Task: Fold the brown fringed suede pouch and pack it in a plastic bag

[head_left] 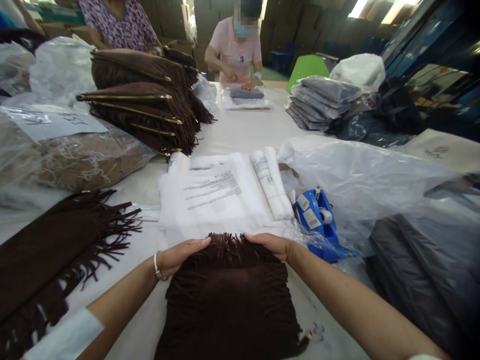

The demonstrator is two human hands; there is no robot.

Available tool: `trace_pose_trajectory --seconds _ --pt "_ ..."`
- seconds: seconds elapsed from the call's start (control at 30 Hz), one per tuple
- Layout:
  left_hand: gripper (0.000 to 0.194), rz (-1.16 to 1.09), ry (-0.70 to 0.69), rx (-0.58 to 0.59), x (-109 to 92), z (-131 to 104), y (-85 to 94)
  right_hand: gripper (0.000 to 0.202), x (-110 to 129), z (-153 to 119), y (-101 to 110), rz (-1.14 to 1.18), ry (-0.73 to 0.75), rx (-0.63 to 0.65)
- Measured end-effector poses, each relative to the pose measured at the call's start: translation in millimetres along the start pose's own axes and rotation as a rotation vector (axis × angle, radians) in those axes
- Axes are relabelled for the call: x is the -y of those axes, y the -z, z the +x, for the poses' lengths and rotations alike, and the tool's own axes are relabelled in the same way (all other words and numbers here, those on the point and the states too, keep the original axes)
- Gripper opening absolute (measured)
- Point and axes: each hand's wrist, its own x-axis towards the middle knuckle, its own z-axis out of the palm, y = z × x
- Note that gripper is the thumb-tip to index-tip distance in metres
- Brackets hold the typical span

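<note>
The fringed brown bag (228, 300) lies flat on the white table (240, 130) right in front of the person, its far edge just short of the stack of clear plastic sleeves (217, 192). The left hand (180, 256) and the right hand (272, 244) rest on the bag's two far corners, fingers curled over the edge and pressing it rather than pinching. To do this well, both hands should keep even pressure so the fringe lies straight and unbunched. A blue tape dispenser (318, 220) sits just beside the right hand.

Brown fringed bag (228, 295), flat, table's near edge
</note>
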Motion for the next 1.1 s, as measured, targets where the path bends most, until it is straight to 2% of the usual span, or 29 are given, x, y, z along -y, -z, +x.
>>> trace_pose_trajectory --seconds 0.07,0.13,0.23,0.3,0.37,0.47,0.53,0.6,0.63,0.7,0.8,0.87,0.9,0.97,1.03,1.1 --pt "0.046 0.327 -0.102 0.003 -2 -10 -7.1 0.054 9 -15 -19 -0.369 0.083 -0.028" --pt "0.045 0.698 -0.202 0.007 5 -23 -14.8 0.050 8 -30 -41 -0.793 0.225 -0.035" --pt "0.053 1.136 -0.338 -0.002 35 -43 -26.7 0.061 -17 -44 -69 -1.266 0.426 -0.064" --pt "0.059 1.297 -0.380 -0.003 60 -53 -34.6 0.069 -40 -51 -81 -1.402 0.472 -0.119" --pt "0.058 1.357 -0.384 -0.005 80 -62 -42.6 0.064 -58 -59 -90 -1.408 0.497 -0.150" --pt "0.048 1.351 -0.402 -0.025 99 -69 -55.8 0.039 -66 -70 -100 -1.194 0.633 -0.152" --pt "0.041 1.329 -0.444 -0.057 107 -71 -65.3 0.040 -58 -68 -103 -0.991 0.740 -0.287" --pt "0.037 1.301 -0.499 -0.110 113 -76 -73.5 0.044 -46 -55 -103 -0.887 0.756 -0.492" --pt "0.034 1.275 -0.532 -0.150 115 -81 -76.2 0.043 -41 -46 -103 -0.903 0.725 -0.558" --pt "0.030 1.186 -0.574 -0.307 122 -98 -75.8 0.043 -39 -27 -103 -1.059 0.616 -0.538" --pt "0.028 1.005 -0.524 -0.761 141 -144 -58.4 0.048 -57 -8 -111 -1.387 0.534 -0.383" --pt "0.034 1.008 -0.426 -1.017 163 -179 -41.1 0.050 -79 -5 -118 -1.538 0.562 -0.366" --pt "0.041 1.061 -0.371 -1.084 177 -195 -33.3 0.052 -90 -6 -120 -1.582 0.591 -0.374" --pt "0.054 1.207 -0.276 -1.135 206 -219 -22.7 0.055 -106 -9 -122 -1.626 0.648 -0.373" --pt "0.055 1.323 -0.228 -1.143 230 -230 -19.4 0.056 -114 -11 -122 -1.630 0.689 -0.374" --pt "0.048 1.402 -0.234 -1.143 245 -231 -20.9 0.055 -116 -11 -122 -1.625 0.712 -0.388"
